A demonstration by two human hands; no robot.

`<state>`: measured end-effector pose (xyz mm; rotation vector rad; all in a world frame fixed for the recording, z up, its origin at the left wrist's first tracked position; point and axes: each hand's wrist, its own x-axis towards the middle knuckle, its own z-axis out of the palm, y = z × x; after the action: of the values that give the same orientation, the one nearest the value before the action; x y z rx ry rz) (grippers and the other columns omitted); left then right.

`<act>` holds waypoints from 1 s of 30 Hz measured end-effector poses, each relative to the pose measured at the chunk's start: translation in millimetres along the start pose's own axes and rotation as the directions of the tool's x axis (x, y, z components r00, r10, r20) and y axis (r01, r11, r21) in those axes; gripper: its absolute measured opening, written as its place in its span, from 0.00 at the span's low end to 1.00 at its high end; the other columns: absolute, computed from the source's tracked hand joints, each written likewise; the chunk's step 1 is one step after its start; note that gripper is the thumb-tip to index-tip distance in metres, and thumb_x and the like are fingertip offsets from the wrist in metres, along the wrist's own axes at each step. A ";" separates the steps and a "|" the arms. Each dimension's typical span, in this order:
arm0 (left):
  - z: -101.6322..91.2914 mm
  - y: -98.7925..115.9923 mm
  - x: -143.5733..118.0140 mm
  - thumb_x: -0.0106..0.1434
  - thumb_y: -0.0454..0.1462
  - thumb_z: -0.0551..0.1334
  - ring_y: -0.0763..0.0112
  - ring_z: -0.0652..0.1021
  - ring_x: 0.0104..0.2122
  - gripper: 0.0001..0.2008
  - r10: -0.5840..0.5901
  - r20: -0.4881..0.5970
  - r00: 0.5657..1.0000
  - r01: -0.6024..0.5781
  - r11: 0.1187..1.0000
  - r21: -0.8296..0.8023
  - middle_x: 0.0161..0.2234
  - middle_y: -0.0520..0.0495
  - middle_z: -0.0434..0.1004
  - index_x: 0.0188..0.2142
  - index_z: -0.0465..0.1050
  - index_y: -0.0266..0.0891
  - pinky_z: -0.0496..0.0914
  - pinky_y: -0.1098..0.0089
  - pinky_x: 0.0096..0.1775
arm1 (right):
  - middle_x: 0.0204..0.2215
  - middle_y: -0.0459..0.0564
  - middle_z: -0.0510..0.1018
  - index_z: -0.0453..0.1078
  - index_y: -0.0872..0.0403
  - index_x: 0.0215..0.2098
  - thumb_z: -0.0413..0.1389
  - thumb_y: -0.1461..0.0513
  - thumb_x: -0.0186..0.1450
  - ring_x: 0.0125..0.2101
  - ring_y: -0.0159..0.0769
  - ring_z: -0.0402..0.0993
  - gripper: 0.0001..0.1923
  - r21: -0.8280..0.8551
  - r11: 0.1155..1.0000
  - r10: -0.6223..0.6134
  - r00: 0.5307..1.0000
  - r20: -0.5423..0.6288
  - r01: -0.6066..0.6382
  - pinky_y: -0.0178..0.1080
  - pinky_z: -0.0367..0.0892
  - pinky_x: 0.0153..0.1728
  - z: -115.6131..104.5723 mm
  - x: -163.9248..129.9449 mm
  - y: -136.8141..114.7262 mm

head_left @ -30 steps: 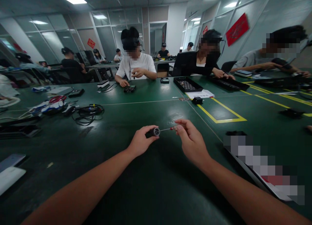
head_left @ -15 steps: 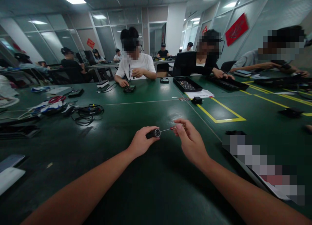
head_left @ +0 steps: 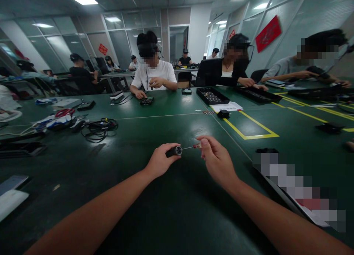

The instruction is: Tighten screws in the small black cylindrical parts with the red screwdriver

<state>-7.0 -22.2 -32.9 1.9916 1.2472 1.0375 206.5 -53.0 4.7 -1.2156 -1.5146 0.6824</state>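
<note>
My left hand (head_left: 159, 161) grips a small dark cylindrical part (head_left: 174, 150) with a shiny round end facing right. My right hand (head_left: 216, 160) pinches a thin screwdriver (head_left: 193, 146) with a red collar, its metal tip pointing into the end of the cylinder. Both hands hover just above the green table (head_left: 155, 129), close together near its middle. Most of the screwdriver's handle is hidden inside my right fingers.
A tangle of black cables (head_left: 98, 129) and scissors with red handles (head_left: 65, 112) lie at the left. A black parts tray (head_left: 212, 95) and a yellow taped rectangle (head_left: 250, 129) are ahead on the right. Several people sit working across the table.
My hands barely moved; the right fingers shifted slightly on the screwdriver. A person across the table on the right moved a hand a little.
</note>
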 end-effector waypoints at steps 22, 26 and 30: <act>-0.8 6.4 -0.6 0.62 0.33 0.70 0.58 0.78 0.50 0.20 -0.026 -0.004 1.000 0.026 0.999 0.042 0.49 0.45 0.81 0.54 0.78 0.43 0.69 0.55 0.56 | 0.32 0.50 0.79 0.72 0.52 0.42 0.53 0.49 0.70 0.33 0.40 0.76 0.16 0.152 0.988 0.035 0.999 -0.030 -0.030 0.44 0.71 0.38 3.8 1.0 0.5; -2.8 10.5 0.9 0.63 0.33 0.69 0.58 0.79 0.51 0.20 0.030 -0.059 0.998 -0.025 0.996 0.089 0.50 0.44 0.81 0.55 0.77 0.44 0.69 0.55 0.55 | 0.29 0.48 0.77 0.72 0.51 0.39 0.55 0.49 0.68 0.30 0.39 0.73 0.15 0.285 0.953 0.129 0.989 -0.077 -0.102 0.44 0.71 0.35 7.7 5.3 9.1; -11.0 8.7 4.5 0.63 0.34 0.70 0.56 0.78 0.53 0.20 0.097 -0.043 0.994 -0.087 0.977 0.194 0.52 0.45 0.81 0.55 0.77 0.46 0.66 0.52 0.59 | 0.23 0.47 0.72 0.68 0.51 0.31 0.58 0.48 0.65 0.23 0.38 0.70 0.15 0.555 0.746 0.405 0.912 0.063 -0.369 0.43 0.72 0.26 7.6 13.6 24.6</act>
<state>-11.0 -21.0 -18.8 2.1996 1.3376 1.0536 208.5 -31.1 -14.3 -1.0763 -0.8977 1.2563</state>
